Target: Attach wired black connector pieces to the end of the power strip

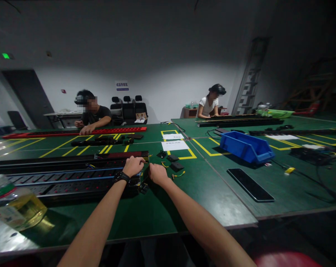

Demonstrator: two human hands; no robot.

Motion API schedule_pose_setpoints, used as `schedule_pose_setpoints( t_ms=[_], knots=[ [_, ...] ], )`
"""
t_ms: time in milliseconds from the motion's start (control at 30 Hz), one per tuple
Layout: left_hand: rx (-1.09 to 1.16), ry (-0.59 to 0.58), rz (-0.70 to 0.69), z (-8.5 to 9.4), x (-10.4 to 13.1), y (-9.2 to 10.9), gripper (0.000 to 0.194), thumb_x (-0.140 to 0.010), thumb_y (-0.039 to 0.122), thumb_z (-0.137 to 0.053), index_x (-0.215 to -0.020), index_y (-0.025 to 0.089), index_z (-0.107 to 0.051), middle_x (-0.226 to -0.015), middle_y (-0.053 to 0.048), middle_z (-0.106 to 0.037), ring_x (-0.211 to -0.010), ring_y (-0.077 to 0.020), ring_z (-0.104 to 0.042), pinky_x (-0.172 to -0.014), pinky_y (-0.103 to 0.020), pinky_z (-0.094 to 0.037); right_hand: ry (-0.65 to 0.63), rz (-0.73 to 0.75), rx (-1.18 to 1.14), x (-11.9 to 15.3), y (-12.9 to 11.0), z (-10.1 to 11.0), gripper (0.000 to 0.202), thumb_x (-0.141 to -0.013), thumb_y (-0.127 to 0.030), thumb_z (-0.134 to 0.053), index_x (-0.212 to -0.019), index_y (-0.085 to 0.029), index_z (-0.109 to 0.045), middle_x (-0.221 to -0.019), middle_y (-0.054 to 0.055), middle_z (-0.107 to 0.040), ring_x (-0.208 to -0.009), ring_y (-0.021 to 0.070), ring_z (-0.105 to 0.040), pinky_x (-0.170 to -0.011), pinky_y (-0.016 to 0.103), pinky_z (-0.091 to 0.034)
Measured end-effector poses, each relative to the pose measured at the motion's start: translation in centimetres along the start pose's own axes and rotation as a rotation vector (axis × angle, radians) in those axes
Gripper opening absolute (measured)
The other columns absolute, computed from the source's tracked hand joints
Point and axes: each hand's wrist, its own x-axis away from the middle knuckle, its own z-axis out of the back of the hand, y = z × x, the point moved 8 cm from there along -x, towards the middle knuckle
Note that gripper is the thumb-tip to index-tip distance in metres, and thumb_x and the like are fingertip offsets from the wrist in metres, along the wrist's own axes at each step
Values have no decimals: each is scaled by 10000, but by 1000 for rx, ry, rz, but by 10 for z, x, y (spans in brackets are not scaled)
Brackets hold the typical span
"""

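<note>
A long black housing (81,176), like a power strip with rows of dark inserts and red dots, lies on the left of the green table. My left hand (133,166), a dark watch on its wrist, rests over the right end of this housing with fingers curled together. Just past that end, my right hand (158,174) is closed, its fingertips turned toward the left hand. Whatever either hand pinches is hidden or too small to make out. A small black part (143,188) sits below the hands. Short yellow-ended wires (178,174) and a black block (177,166) lie right of them.
A bottle of yellow liquid (16,205) stands at the near left. To the right are a phone (250,184) and a blue bin (246,147). White papers (175,145) lie ahead. Two people work across the table, one at a red rail (120,130).
</note>
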Motion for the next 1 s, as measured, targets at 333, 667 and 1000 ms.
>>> schedule_pose_setpoints(
  t_ms=[333,667,1000],
  knots=[
    [26,-6,-22,-1,0,1,350,-913,284,-486,-1100,313,-781,-1135,-52,-782,-1094,-306,-646,-981,-430,-460,1,0,0,1,0,1,218,-1004,-212,-462,-1150,-162,-616,-1085,146,-734,-999,258,-721,-814,325,-515],
    [-9,38,0,8,6,3,371,-875,265,-502,-1186,290,-704,-1015,-61,-775,-1016,-295,-657,-870,-381,-470,2,-83,-62,-2,8,5,247,-961,-229,-491,-1153,-187,-640,-1083,144,-743,-1005,287,-723,-809,359,-532],
    [-21,19,0,9,7,5,349,-886,322,-545,-1177,290,-734,-1046,-45,-783,-1024,-284,-662,-866,-363,-470,139,-550,-203,6,132,62,307,-952,-335,-500,-1156,-275,-722,-1149,115,-742,-1061,294,-708,-833,364,-527]
  ],
)
